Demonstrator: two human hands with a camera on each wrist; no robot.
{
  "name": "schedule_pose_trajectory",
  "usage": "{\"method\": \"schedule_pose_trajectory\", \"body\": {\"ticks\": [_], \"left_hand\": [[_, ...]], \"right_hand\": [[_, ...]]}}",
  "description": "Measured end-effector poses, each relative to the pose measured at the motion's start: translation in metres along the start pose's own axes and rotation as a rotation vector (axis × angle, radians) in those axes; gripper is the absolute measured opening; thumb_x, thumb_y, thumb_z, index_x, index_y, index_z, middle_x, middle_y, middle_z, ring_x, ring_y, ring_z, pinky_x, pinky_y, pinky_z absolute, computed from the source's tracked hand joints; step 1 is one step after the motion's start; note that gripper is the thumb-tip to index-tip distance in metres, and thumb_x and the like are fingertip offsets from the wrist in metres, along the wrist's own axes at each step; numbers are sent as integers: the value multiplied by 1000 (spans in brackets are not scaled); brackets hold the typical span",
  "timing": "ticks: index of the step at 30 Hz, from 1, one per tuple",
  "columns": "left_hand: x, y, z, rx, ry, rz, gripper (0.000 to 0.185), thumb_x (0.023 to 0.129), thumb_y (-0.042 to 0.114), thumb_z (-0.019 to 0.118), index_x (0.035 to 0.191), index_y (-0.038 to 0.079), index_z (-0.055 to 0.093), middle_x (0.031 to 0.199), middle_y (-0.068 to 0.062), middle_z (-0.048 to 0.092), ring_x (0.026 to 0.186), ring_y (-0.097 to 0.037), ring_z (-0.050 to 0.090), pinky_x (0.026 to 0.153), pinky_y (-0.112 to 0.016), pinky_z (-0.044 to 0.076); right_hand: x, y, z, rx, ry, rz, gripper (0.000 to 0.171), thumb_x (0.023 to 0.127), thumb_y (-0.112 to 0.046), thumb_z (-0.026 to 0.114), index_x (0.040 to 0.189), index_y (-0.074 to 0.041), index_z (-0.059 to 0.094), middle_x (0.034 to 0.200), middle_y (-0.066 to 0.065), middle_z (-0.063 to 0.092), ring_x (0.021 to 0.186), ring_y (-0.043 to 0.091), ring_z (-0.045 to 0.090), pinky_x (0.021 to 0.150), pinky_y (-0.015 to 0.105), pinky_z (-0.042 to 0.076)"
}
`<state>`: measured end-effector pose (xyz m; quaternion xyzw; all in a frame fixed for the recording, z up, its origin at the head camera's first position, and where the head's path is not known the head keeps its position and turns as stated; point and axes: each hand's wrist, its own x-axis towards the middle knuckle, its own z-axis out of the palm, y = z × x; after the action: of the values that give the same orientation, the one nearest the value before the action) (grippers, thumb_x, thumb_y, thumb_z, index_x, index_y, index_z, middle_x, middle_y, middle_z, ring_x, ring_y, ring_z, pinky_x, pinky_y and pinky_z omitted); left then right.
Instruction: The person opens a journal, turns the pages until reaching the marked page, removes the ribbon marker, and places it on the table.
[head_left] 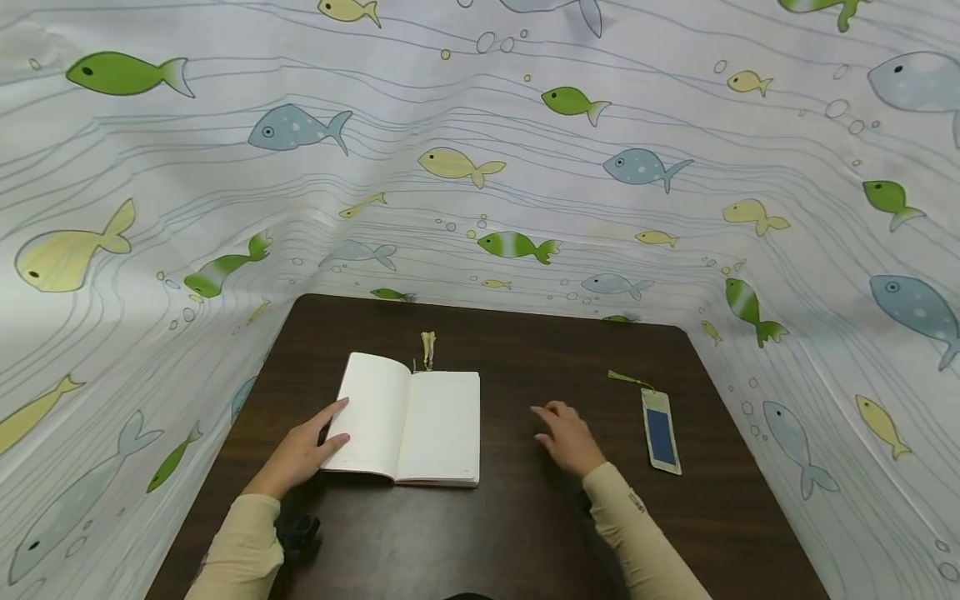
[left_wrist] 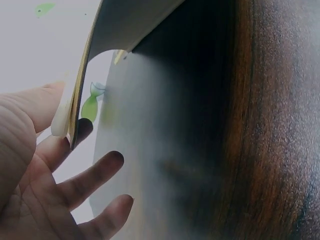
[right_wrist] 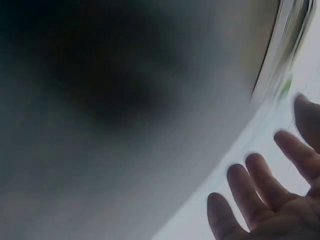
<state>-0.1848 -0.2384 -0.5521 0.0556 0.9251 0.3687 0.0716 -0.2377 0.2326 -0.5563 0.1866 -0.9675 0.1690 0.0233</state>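
Note:
An open book [head_left: 420, 425] with blank-looking pages lies on the dark wooden table [head_left: 525, 533]. My left hand [head_left: 300, 454] holds its left edge, thumb on the page. In the left wrist view the book's edge [left_wrist: 75, 110] sits between the thumb and the spread fingers [left_wrist: 95, 172] of my left hand [left_wrist: 35, 200]. My right hand [head_left: 568, 437] is just above the table to the right of the book, fingers relaxed and holding nothing. The right wrist view is blurred and shows only my right hand [right_wrist: 270, 205] with straight fingers. A bookmark [head_left: 661, 432] with a blue panel and green tassel lies right of that hand.
A yellow tassel [head_left: 427, 346] pokes out past the book's far edge. Fabric printed with fish [head_left: 517, 167] walls in the table on the left, back and right. A small dark object [head_left: 298, 531] sits by my left sleeve near the table's front.

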Motion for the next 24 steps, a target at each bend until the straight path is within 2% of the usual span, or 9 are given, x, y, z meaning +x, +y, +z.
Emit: {"method": "schedule_pose_trajectory", "body": {"ticks": [2, 4, 8, 11, 14, 16, 18, 21, 24], "left_hand": [[-1, -1, -1, 6, 1, 1, 67, 102, 29, 63, 157, 5, 33, 151, -37, 38, 134, -57, 42, 102, -71, 39], [-2, -1, -1, 16, 3, -1, 66, 102, 30, 63, 157, 5, 34, 151, -37, 38, 133, -57, 43, 101, -71, 39], [-3, -2, -1, 21, -2, -8, 67, 103, 31, 62, 157, 5, 33, 151, -37, 38, 133, -57, 43, 101, -71, 39], [-3, -1, -1, 13, -8, -5, 67, 103, 31, 62, 157, 5, 33, 151, -36, 38, 134, -57, 43, 101, -71, 39], [-3, 0, -1, 0, -11, 1, 67, 103, 30, 62, 157, 5, 33, 152, -36, 37, 134, -57, 42, 102, -71, 39], [-3, 1, -1, -1, -8, 4, 67, 103, 30, 62, 157, 5, 33, 152, -36, 37, 134, -57, 42, 102, -71, 39], [-3, 1, -2, 1, -2, 6, 66, 103, 29, 62, 157, 5, 33, 152, -36, 37, 134, -57, 42, 102, -71, 39], [-2, 1, -2, 6, 4, 8, 66, 102, 28, 63, 157, 5, 34, 151, -36, 38, 134, -56, 43, 102, -70, 39], [-2, 2, -1, 7, 5, 10, 66, 102, 27, 63, 157, 5, 34, 152, -36, 38, 134, -56, 43, 103, -70, 39]], "right_hand": [[6, -31, 18, 95, -62, -84, 50, 98, -18, 71, 144, -7, 56, 142, 19, 51, 125, 41, 52, 94, 60, 48], [11, -56, 31, 156, -123, -112, 57, 99, -23, 69, 150, -7, 49, 153, 18, 43, 136, 41, 44, 102, 62, 44], [17, -88, 45, 131, -198, -97, 76, 96, -29, 72, 158, -5, 34, 162, 15, 35, 146, 38, 35, 107, 63, 39], [19, -99, 45, 84, -105, 8, 65, 97, -12, 71, 153, -1, 40, 151, 18, 49, 135, 39, 50, 101, 61, 46], [22, -104, 42, 158, 72, 95, 51, 99, 0, 60, 148, 2, 45, 144, 22, 54, 128, 41, 55, 99, 60, 48], [26, -106, 40, 257, 174, 76, 47, 103, 0, 54, 149, 1, 44, 148, 22, 49, 134, 42, 49, 103, 62, 44], [31, -107, 38, 334, 214, 12, 48, 106, -8, 53, 152, -1, 42, 155, 21, 41, 142, 41, 39, 109, 65, 37], [35, -107, 39, 304, 119, -76, 53, 105, -23, 59, 153, -5, 44, 161, 17, 35, 148, 38, 31, 111, 68, 30], [34, -106, 42, 163, -108, -93, 72, 95, -42, 70, 153, -7, 45, 162, 15, 35, 149, 38, 29, 111, 70, 27]]}}
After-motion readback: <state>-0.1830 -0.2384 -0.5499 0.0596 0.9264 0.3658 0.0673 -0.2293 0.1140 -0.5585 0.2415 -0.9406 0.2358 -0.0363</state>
